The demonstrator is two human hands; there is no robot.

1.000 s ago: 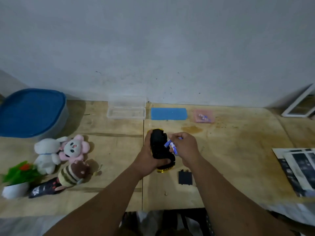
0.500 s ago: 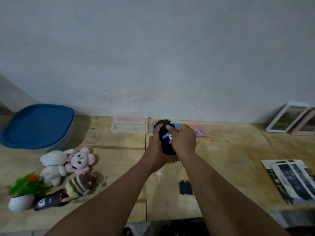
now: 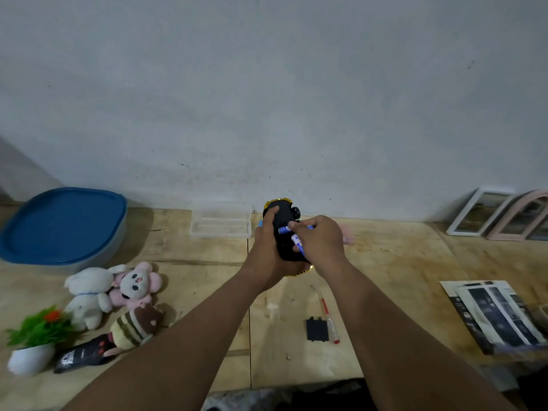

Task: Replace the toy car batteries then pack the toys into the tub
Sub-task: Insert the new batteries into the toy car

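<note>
My left hand (image 3: 267, 250) grips a black toy car (image 3: 283, 232) with gold trim, held belly-up above the table. My right hand (image 3: 318, 241) pinches blue and white batteries (image 3: 298, 243) against the car's open underside; one battery (image 3: 284, 229) lies in the compartment. The black battery cover (image 3: 317, 329) lies on the table below, beside a small red-tipped screwdriver (image 3: 329, 320). At the far left stands the tub with its blue lid (image 3: 59, 223) on. Plush toys lie in front of it: a white one (image 3: 87, 292), a pink one (image 3: 135, 284) and a striped brown one (image 3: 135, 329).
A clear plastic box (image 3: 221, 222) sits by the wall. A potted fake plant (image 3: 32, 339) and a black toy (image 3: 81, 354) are at front left. Picture frames (image 3: 498, 216) lean at the right wall; printed sheets (image 3: 498, 315) lie on the right.
Both hands have lifted the car higher and away from me. The camera has tilted up, and the right hand now presses batteries at the car's underside.
</note>
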